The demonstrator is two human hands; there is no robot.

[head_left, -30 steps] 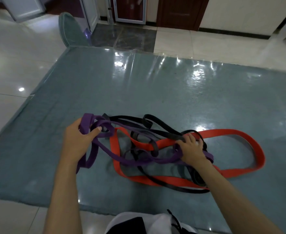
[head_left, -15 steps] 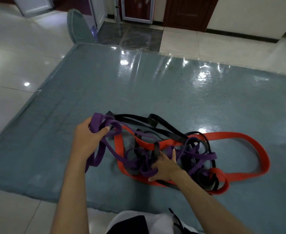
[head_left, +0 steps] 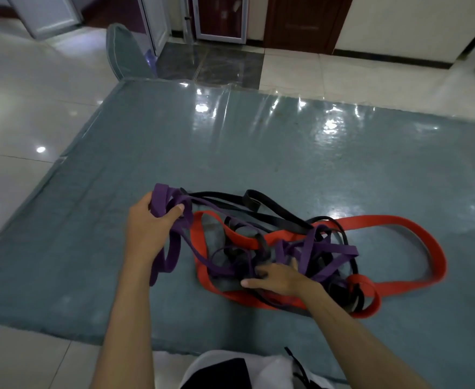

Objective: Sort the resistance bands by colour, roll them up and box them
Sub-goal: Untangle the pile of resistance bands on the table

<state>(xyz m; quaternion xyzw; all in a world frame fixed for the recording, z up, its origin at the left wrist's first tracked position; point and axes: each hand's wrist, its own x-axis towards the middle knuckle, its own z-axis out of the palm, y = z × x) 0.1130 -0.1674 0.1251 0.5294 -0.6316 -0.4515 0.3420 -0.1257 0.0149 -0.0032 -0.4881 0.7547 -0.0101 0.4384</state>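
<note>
Gripping flat purple band point(head_left: 171, 220) loops, left hand point(head_left: 146, 228), right hand point(head_left: 278, 277) fingers buried in tangle, grip unclear

The table point(head_left: 258, 153) stands on the floor point(head_left: 11, 113). A chair point(head_left: 126, 54) is behind its far left corner. A pile of tangled bands point(head_left: 272, 248) lies on the near part of the table. The left hand point(head_left: 149, 228) is at the left end of the pile. The right hand point(head_left: 278, 279) rests on the middle of the pile. One band loop point(head_left: 416, 234) reaches out to the right. Doors point(head_left: 222, 18) are far behind the table.
</note>
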